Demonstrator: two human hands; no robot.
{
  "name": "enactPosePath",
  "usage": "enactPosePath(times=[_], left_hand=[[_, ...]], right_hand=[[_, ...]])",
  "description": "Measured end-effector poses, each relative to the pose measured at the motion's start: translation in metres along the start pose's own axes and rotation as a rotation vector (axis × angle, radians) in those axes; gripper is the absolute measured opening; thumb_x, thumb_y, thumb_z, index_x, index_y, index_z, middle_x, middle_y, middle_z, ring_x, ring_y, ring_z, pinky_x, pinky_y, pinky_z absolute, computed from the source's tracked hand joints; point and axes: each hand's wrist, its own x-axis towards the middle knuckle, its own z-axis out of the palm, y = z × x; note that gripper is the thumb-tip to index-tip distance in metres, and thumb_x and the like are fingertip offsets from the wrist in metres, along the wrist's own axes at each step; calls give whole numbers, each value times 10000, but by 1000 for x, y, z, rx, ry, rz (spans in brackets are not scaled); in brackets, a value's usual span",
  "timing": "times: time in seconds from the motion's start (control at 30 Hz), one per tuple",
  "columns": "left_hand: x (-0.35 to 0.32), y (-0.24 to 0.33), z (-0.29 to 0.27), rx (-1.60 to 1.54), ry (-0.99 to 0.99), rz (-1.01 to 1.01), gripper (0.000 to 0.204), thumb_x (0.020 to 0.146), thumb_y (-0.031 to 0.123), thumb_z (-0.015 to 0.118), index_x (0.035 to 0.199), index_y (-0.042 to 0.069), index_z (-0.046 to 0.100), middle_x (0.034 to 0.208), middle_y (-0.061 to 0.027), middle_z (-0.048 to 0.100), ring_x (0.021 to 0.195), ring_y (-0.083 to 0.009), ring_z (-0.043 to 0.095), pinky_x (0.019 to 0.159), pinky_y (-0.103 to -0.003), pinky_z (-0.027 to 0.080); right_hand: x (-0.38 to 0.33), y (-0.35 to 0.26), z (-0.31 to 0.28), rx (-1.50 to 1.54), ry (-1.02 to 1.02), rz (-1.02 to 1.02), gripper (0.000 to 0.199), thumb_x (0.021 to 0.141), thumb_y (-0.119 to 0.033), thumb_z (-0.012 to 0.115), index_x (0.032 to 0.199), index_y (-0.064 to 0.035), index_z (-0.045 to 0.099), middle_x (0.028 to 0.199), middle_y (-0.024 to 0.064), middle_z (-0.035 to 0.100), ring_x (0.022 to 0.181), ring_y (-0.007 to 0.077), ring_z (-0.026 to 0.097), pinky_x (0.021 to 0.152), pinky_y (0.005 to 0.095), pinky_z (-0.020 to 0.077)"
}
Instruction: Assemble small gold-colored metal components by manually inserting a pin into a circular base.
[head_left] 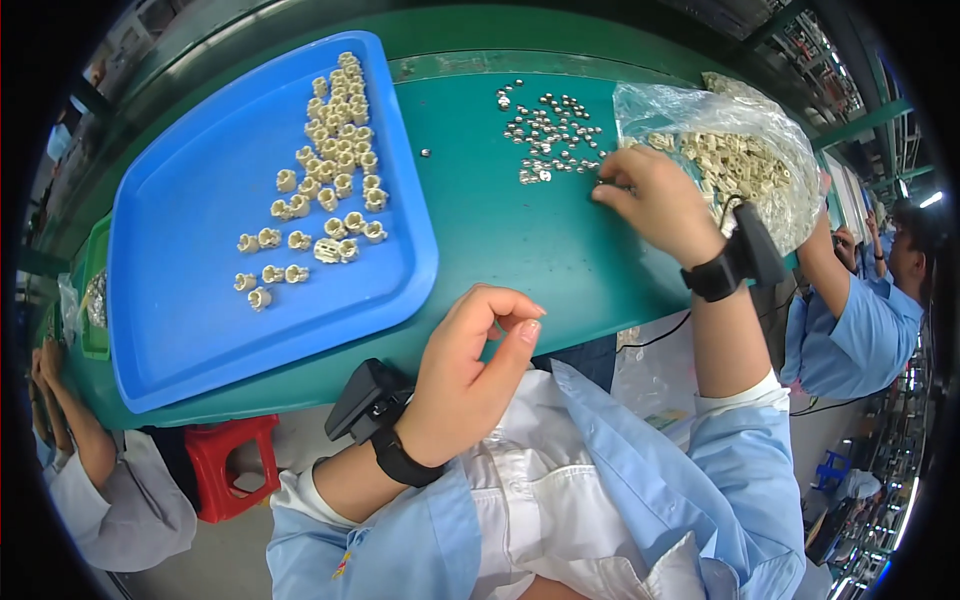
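Note:
My left hand (470, 365) is held over the table's front edge, fingers curled and thumb tip against the index finger. Whatever it may pinch is hidden or too small to name. At the right edge of a scatter of small shiny metal pieces (555, 135), my right hand (655, 195) closes thumb and index finger around what looks like one small metal piece (600, 182). Beside that hand lies a clear plastic bag (640, 103) spilling many cream plastic fittings (735, 165). A blue tray (180, 320) to the left carries several cream round fittings (340, 135), mostly along its right side.
A single metal piece (426, 153) lies apart near the tray on the green table (490, 230). Farther left is a green bin (97, 340). A red stool (230, 465) stands below the table. Other people sit at both sides, one in a blue sleeve (850, 330) at right.

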Motion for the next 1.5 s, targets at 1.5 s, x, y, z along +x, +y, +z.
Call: enactPosePath(times=[1.5], left_hand=[[27, -4, 15, 546, -53, 237, 74, 757, 40, 564, 821, 27, 530, 819, -97, 558, 765, -249, 521, 688, -317, 397]], right_hand=[[3, 85, -27, 272, 322, 336, 157, 812, -85, 538, 947, -15, 577, 802, 42, 600, 746, 97, 552, 696, 212, 436]])
